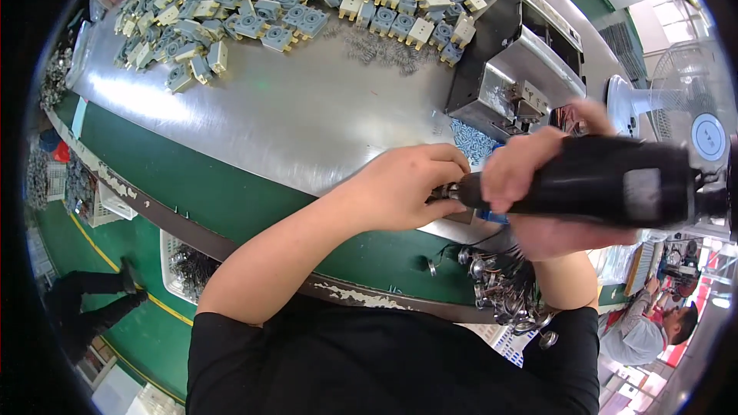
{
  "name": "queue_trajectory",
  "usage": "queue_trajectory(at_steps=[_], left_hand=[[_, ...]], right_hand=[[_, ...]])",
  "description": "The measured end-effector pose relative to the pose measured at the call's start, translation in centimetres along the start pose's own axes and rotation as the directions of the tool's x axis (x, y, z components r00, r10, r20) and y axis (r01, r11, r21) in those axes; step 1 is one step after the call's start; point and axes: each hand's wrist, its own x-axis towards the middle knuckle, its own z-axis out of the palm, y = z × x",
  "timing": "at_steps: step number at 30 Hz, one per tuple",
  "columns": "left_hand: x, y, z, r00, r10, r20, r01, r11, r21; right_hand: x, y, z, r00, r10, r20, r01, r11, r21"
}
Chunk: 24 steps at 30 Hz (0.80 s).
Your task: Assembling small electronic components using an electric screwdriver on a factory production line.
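My right hand [523, 165] is wrapped round a black power screwdriver [607, 180], which lies nearly level with its nose pointing left. At that nose, my left hand [407, 184] has thumb and fingers pinched on a small part; the fingers and the tool hide most of it, so I cannot tell its kind. Just beyond the hands lies a heap of small blue-grey screws or pins [470, 138]. A metal box-shaped device [519, 61] with an open front stands behind them.
Many grey-and-cream plastic switch-like blocks [250, 23] cover the far bench, with small springs [384, 50] beside them. Round metal pieces on black wires [500, 288] lie near my right elbow. A fan [692, 107] stands at right. Another person [638, 330] is at far right.
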Motion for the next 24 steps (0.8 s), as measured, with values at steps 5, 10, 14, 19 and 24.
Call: queue_trajectory(at_steps=[5, 10, 14, 19, 24], left_hand=[[0.0, -0.4, 0.6, 0.966, 0.231, -0.118, -0.218, 0.969, 0.115], [-0.8, -0.1, 1.6, 0.864, 0.464, -0.198, -0.417, 0.878, 0.236], [-1.8, 0.6, 2.5, 0.897, 0.401, -0.183, -0.36, 0.906, 0.222], [-1.8, 1.0, 2.2, 0.921, 0.362, -0.144, -0.329, 0.921, 0.209], [-2.0, 0.9, 2.6, 0.886, 0.4, -0.235, -0.336, 0.903, 0.269]], right_hand=[[1.7, -2.1, -1.8, 0.99, -0.071, -0.12, 0.065, 0.997, -0.052], [0.8, -2.4, -2.3, 0.981, -0.003, -0.195, -0.061, 0.945, -0.32], [-1.1, -0.6, -4.5, 0.969, -0.18, -0.169, 0.048, 0.809, -0.586], [-6.7, -0.2, -8.1, 0.965, -0.144, -0.22, -0.053, 0.711, -0.701], [-5.8, -0.9, -4.5, 0.892, 0.173, 0.418, 0.257, 0.566, -0.784]])
